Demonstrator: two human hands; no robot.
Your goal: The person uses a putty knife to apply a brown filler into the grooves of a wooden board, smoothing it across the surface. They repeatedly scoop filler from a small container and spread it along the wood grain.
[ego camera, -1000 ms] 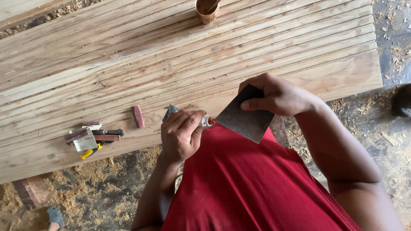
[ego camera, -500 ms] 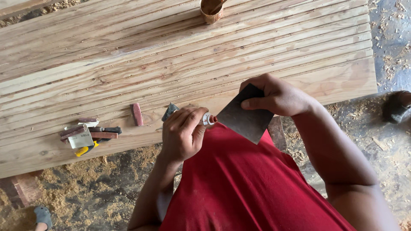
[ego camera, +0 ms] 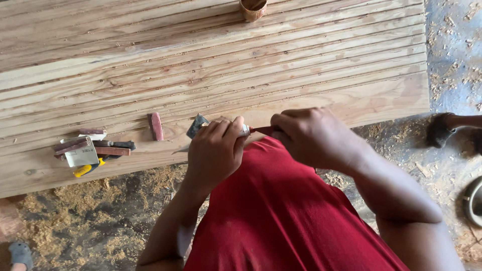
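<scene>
My left hand (ego camera: 216,150) is closed around a small white tube (ego camera: 245,131), held level just above the near edge of the grooved wooden boards (ego camera: 301,65). Right beside it, my right hand (ego camera: 311,135) pinches the tube's red tip (ego camera: 263,130) with its fingers. Both hands hover in front of my red shirt (ego camera: 281,216). A grey, pointed piece (ego camera: 197,124) pokes out from behind my left hand and rests on the board. The dark sheet is not in view.
A reddish block (ego camera: 156,125) lies left of my hands. Farther left is a heap with a white box (ego camera: 80,155), brown sticks and a yellow item (ego camera: 84,170). A wooden cup (ego camera: 252,8) stands at the far edge. Sawdust (ego camera: 75,226) covers the floor.
My right hand no longer shows the dark sheet it held up; it has moved down and left onto the tube's red tip. My left hand keeps hold of the tube.
</scene>
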